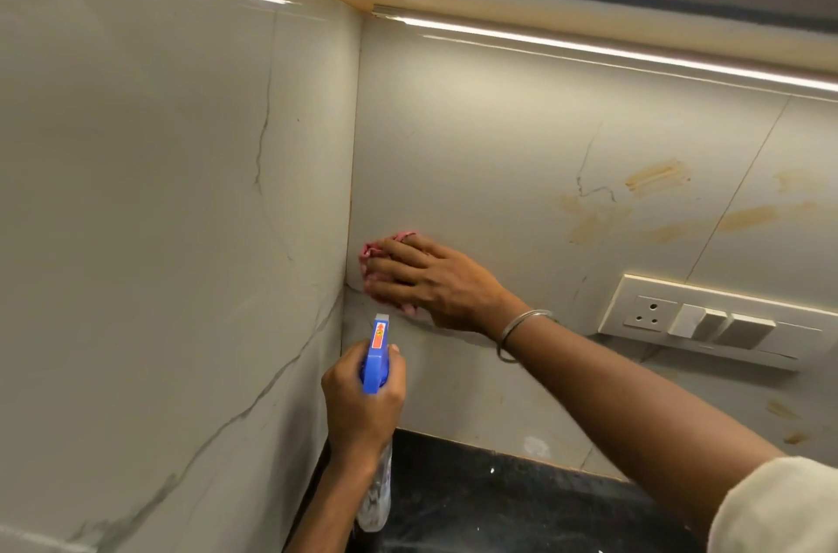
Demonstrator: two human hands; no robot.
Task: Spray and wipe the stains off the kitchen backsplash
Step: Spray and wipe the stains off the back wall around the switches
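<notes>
My right hand (426,280) presses a crumpled pink cloth (378,251) flat against the pale marble backsplash (476,135), close to the inside corner. Most of the cloth is hidden under the palm and fingers. Below it, my left hand (362,398) grips a clear spray bottle (378,493) with a blue trigger head (377,359), its nozzle pointing up at the wall. Orange-brown stains (657,178) smear the backsplash to the right of the cloth, with more stains (748,217) farther right and small stain marks (784,421) low near the counter.
A white socket and switch plate (707,321) sits on the wall to the right of my right wrist. The black counter (499,507) runs along the bottom. A side wall (181,189) closes the left. A lit strip (589,49) runs under the cabinet above.
</notes>
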